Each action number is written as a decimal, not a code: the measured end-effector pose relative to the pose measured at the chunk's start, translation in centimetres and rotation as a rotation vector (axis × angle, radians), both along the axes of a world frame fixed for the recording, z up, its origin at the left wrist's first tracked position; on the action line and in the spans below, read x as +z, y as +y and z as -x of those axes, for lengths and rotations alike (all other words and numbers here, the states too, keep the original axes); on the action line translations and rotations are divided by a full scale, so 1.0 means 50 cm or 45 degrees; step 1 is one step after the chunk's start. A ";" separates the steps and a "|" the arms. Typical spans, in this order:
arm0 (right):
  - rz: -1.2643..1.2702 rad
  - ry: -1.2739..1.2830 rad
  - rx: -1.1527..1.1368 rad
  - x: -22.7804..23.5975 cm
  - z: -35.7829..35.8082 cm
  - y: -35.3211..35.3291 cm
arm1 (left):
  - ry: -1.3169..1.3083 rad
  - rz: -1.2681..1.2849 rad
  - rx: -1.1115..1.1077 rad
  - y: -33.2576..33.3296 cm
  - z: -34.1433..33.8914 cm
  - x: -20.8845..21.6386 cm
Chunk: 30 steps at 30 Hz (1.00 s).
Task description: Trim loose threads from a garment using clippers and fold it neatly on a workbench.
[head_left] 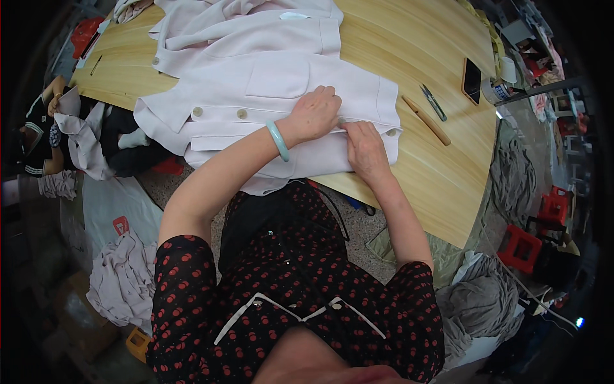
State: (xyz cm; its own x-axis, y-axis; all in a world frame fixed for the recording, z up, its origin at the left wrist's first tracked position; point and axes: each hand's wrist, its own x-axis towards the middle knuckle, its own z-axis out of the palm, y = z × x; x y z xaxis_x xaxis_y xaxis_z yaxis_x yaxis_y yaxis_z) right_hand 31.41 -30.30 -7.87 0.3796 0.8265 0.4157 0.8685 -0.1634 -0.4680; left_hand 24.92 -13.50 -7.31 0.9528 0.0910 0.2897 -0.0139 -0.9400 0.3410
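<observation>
Pale pink jacket (364,83), placket (220,115) in hand

Left grip (318,112) and right grip (369,150) curl at the jacket's placket; I cannot tell whether they pinch it. Beneath the jacket is the tabletop (409,70). This looks like front-edge adjustment; the next move probably calls for aligned layers.

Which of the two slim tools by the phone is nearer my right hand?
The brown wooden tool; the dark tool lies farther from your right hand, toward the phone.
</observation>
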 end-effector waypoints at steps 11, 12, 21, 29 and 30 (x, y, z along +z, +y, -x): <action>-0.042 0.131 -0.068 -0.008 -0.010 0.017 | 0.678 0.450 -0.162 0.043 -0.027 0.052; -0.041 0.130 -0.073 -0.009 -0.011 0.015 | 0.678 0.450 -0.167 0.041 -0.031 0.045; -0.039 0.070 -0.102 0.000 -0.002 0.021 | 0.517 0.480 0.023 0.033 -0.036 -0.010; 0.034 0.069 -0.177 -0.001 -0.009 0.031 | 0.670 0.607 0.140 0.029 -0.042 0.014; 0.034 0.068 -0.174 0.002 -0.009 0.031 | 0.669 0.608 0.143 0.030 -0.040 0.014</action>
